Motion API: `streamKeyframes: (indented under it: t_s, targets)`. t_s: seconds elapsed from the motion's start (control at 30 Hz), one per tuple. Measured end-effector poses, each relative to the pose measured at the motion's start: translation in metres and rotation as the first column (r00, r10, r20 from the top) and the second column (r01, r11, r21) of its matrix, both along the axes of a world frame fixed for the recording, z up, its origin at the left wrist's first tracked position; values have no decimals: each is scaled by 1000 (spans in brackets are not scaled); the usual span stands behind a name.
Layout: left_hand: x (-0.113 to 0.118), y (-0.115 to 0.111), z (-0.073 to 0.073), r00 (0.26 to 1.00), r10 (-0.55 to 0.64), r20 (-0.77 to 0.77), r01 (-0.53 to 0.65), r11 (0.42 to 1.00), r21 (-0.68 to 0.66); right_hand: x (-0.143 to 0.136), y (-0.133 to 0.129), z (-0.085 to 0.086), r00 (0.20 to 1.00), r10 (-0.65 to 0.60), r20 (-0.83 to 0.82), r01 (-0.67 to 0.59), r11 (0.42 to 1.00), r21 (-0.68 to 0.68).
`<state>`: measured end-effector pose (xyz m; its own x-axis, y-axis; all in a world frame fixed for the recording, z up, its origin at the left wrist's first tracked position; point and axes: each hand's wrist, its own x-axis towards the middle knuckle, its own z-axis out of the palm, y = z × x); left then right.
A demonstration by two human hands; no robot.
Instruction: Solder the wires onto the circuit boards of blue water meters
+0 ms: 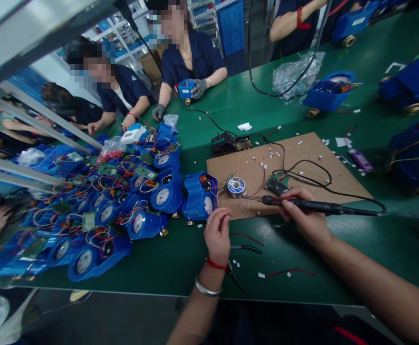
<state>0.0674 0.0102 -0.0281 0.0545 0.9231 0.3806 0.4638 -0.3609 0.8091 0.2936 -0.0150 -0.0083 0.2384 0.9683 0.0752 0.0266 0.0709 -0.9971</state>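
My right hand [304, 215] is wrapped round a black soldering iron [302, 204], whose metal tip points left beside a solder spool [236, 187] on the brown cardboard [317, 158]. My left hand [218, 230] is pinched at the cardboard's lower left edge; what sits between its fingertips is too small to make out. Just behind that hand stands a blue meter [199, 196] with coloured wires reaching toward the spool. A green circuit board [277, 184] lies on the cardboard above the iron's handle. Red and black wires [247, 248] rest on the table near my left wrist.
Many blue meters [107, 211] crowd the green table [187, 268] at left, and several stand at right. A black iron stand [227, 143] is behind the cardboard. The iron's cable loops over the cardboard. People work across the table; one gloved hand [198, 88] holds a meter.
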Motion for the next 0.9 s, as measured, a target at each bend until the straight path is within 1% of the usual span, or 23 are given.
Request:
streamKeyframes:
  t_s: [0.17, 0.43, 0.57, 0.77, 0.9]
  targets:
    - [-1, 3, -5, 998, 2, -70, -1, 1000, 15, -1, -1, 1, 1000, 15, 6, -15, 1000, 0]
    - [6, 5, -6, 990, 12, -143, -19, 999, -50, 1, -2, 0, 997, 64, 38, -63, 998, -21]
    - [7, 5, -6, 987, 32, -156, -40, 998, -52, 1, -2, -1, 994, 92, 52, -91, 996, -21]
    - [8, 6, -6, 986, 22, -168, -32, 998, -57, 3, -2, -5, 980, 131, 152, -127, 991, -37]
    - [8, 6, -6, 987, 22, -160, -34, 997, -73, 3, -2, -4, 966, 161, 203, -155, 987, -44]
